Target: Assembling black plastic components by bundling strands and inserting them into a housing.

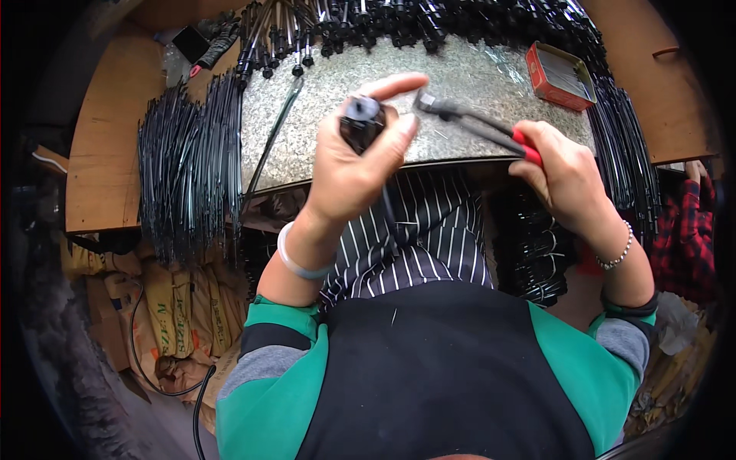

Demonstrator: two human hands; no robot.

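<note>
Bundle of black cables [188,165] hangs over left edge of worktop [475,80]. Left hand [353,165], raised above worktop's near edge, grip clamped round small black connector [362,123]; its thin cable trails down toward lap. Red-handled pliers [479,126] lie near-horizontal, long axis left-right, tip pointing left at connector, just beside it. Right hand [563,172] grip closed round pliers' handles. Red tin box [561,75] at far right.

Even, soft daylight falls from above; the speckled desk [475,77] shines faintly. Shadows stay weak. Fisheye bending curves the edges, the rim fades to black, and the corners blur.
</note>
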